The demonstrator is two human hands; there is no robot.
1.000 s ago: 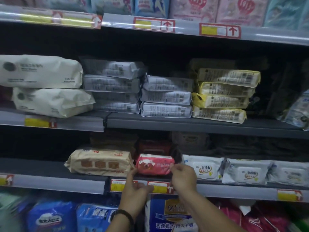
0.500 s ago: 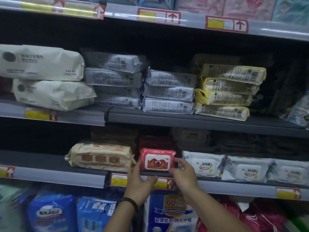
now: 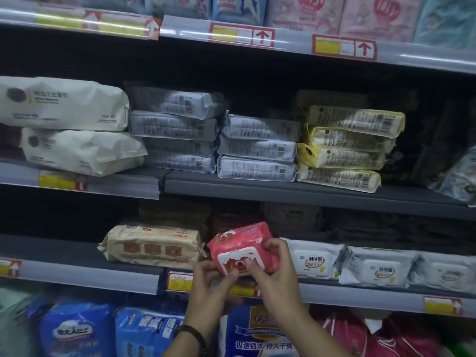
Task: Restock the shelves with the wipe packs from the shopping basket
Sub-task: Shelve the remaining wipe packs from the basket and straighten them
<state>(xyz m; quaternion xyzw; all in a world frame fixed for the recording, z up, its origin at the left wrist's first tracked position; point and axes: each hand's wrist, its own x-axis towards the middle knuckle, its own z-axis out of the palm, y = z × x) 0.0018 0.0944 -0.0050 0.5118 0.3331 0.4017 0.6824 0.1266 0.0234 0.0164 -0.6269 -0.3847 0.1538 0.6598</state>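
Grey metal shelves (image 3: 257,187) ahead;
at six o'clock my left hand (image 3: 210,289) and right hand (image 3: 277,278) pinch a tilted pink plastic wipe pack (image 3: 240,242)

2 blue bags (image 3: 74,331) sit side by side, lower than a yellow price label (image 3: 179,280).

The pink pack (image 3: 239,238) is small and soft, with a white flip lid and a red cartoon on its front. It is tilted, lid toward us, held up at the front edge of the low shelf (image 3: 51,249), near 6 o'clock in the view. The left hand (image 3: 208,292) pinches its bottom left corner; the right hand (image 3: 278,276) grips its right side
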